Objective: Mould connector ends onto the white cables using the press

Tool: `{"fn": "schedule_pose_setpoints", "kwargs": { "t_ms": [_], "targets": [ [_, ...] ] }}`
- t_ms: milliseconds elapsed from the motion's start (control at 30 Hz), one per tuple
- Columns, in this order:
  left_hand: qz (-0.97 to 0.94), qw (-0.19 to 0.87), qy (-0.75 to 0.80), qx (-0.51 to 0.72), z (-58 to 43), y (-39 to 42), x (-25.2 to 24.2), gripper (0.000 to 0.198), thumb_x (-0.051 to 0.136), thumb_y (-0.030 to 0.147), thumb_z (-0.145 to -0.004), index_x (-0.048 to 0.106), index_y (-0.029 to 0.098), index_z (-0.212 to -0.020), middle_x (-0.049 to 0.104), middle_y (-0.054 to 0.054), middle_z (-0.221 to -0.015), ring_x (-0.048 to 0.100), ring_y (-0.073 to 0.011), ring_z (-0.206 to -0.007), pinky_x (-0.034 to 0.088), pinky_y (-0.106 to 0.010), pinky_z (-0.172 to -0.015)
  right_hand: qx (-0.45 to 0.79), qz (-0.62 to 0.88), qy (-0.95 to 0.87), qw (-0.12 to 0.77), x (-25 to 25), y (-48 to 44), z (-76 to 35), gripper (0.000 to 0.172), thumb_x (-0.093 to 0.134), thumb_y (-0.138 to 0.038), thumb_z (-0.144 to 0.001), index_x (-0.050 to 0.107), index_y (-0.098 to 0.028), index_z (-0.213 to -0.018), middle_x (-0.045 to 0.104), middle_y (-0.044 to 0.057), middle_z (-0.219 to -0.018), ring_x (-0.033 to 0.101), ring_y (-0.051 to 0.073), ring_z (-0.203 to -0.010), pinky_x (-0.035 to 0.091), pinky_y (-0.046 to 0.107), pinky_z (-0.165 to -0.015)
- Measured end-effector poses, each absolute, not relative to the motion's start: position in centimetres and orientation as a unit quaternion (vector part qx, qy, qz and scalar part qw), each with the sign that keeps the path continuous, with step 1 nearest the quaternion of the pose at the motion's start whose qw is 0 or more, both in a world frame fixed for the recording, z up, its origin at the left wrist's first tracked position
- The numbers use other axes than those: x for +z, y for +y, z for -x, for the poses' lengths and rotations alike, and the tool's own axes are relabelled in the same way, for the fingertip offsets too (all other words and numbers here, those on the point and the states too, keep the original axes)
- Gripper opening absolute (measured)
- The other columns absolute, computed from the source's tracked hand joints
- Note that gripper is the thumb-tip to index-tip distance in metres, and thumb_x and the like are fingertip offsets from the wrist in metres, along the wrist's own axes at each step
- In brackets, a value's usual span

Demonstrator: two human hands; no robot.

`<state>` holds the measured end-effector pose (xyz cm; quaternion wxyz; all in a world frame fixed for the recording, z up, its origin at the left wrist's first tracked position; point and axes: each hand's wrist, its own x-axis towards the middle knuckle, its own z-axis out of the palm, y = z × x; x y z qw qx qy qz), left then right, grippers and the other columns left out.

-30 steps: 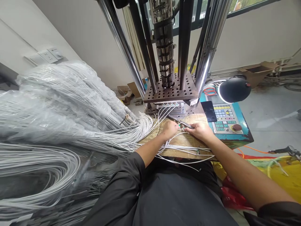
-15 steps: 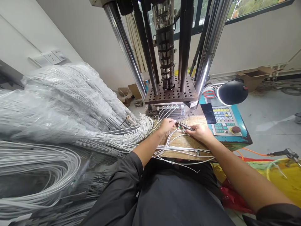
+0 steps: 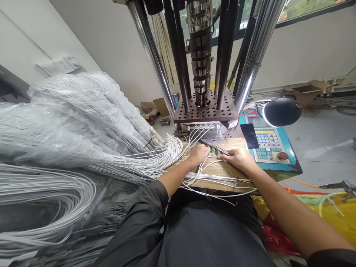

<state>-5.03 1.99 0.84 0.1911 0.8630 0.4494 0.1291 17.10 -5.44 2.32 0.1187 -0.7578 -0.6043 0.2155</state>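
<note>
Over a cardboard sheet (image 3: 225,170), my left hand (image 3: 199,154) is closed, its fingertips at a green-marked cable end beside a thin metal bar (image 3: 214,147). The bar slants down to the right, and my right hand (image 3: 236,157) grips its right end between thumb and fingers. Several white cables (image 3: 205,167) run from small green and metal ends along the bar. Behind, more cables (image 3: 198,136) lead into a row of connectors (image 3: 204,127) under the press plate (image 3: 205,111). What my left fingertips pinch is too small to make out.
A large bundle of white cables (image 3: 155,159) lies at the left, partly in clear plastic (image 3: 78,96). On the right are a control panel (image 3: 268,144), a dark phone-like slab (image 3: 249,135), a black lamp (image 3: 282,111) and red scissors (image 3: 250,112). Press columns (image 3: 251,70) rise behind.
My left hand has moved slightly down along the bar, whose far left end now shows beyond the fingers. The view has shifted a little, moving the press rightward in the picture.
</note>
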Motion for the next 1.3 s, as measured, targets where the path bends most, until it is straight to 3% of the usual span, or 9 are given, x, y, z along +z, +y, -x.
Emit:
{"fn": "schedule_pose_setpoints", "kwargs": {
  "t_ms": [133,267,667,933,1100,1200,1300],
  "targets": [
    [-0.859,0.199,0.452,0.132,5.1,2.0,1.3,0.029,0.053,0.027,-0.098,0.08,0.019,-0.092,0.07,-0.006,-0.088,0.058,-0.0176,-0.081,0.041,-0.027,-0.076,0.218,0.76,-0.602,0.114,2.4,-5.4,-17.0,0.063,0.064,-0.073,-0.078,0.078,-0.025,-0.117,0.077,0.011,-0.116,0.069,0.033,-0.111,0.051,0.038,-0.087],
    [-0.851,0.206,0.463,0.135,5.1,1.8,1.4,0.033,0.051,0.03,-0.099,0.079,0.018,-0.084,0.068,-0.005,-0.085,0.054,-0.0166,-0.075,0.038,-0.027,-0.071,0.219,0.76,-0.602,0.114,2.4,-5.5,-17.1,0.065,0.064,-0.074,-0.078,0.078,-0.025,-0.118,0.077,0.011,-0.117,0.069,0.033,-0.111,0.051,0.037,-0.087],
    [-0.855,0.213,0.442,0.17,5.6,2.6,0.2,0.035,0.051,0.027,-0.097,0.069,0.017,-0.069,0.065,-0.002,-0.077,0.053,-0.0158,-0.073,0.037,-0.027,-0.07,0.21,0.744,-0.625,0.107,3.1,-5.7,-16.8,0.05,0.06,-0.068,-0.084,0.08,-0.026,-0.102,0.079,0.009,-0.1,0.07,0.029,-0.096,0.047,0.033,-0.075],
    [-0.855,0.133,0.475,0.16,4.8,2.0,-0.3,0.036,0.047,0.027,-0.1,0.075,0.018,-0.08,0.067,-0.005,-0.083,0.058,-0.0173,-0.078,0.045,-0.029,-0.077,0.21,0.739,-0.63,0.113,2.5,-5.3,-17.2,0.05,0.061,-0.069,-0.083,0.08,-0.026,-0.098,0.078,0.009,-0.101,0.07,0.029,-0.096,0.048,0.034,-0.076],
    [-0.845,0.143,0.489,0.163,4.9,1.7,0.1,0.032,0.05,0.027,-0.099,0.078,0.018,-0.085,0.068,-0.007,-0.091,0.062,-0.0179,-0.088,0.049,-0.03,-0.087,0.176,0.748,-0.631,0.107,2.3,-5.9,-16.7,0.052,0.059,-0.071,-0.084,0.08,-0.026,-0.1,0.078,0.01,-0.095,0.07,0.027,-0.091,0.047,0.033,-0.073],
    [-0.846,0.14,0.479,0.188,4.8,0.9,0.8,0.032,0.051,0.032,-0.1,0.079,0.019,-0.096,0.069,-0.007,-0.101,0.062,-0.0186,-0.097,0.049,-0.03,-0.093,0.149,0.751,-0.635,0.104,2.0,-6.3,-16.5,0.053,0.057,-0.073,-0.084,0.079,-0.028,-0.102,0.077,0.009,-0.095,0.069,0.027,-0.092,0.047,0.033,-0.074],
    [-0.862,0.119,0.465,0.16,4.4,0.0,1.2,0.035,0.053,0.041,-0.1,0.08,0.018,-0.093,0.07,-0.009,-0.099,0.063,-0.0215,-0.098,0.05,-0.033,-0.093,0.111,0.742,-0.654,0.101,1.8,-6.4,-16.5,0.054,0.054,-0.073,-0.086,0.08,-0.028,-0.101,0.076,0.011,-0.096,0.068,0.028,-0.093,0.046,0.034,-0.075]
  ]
}}
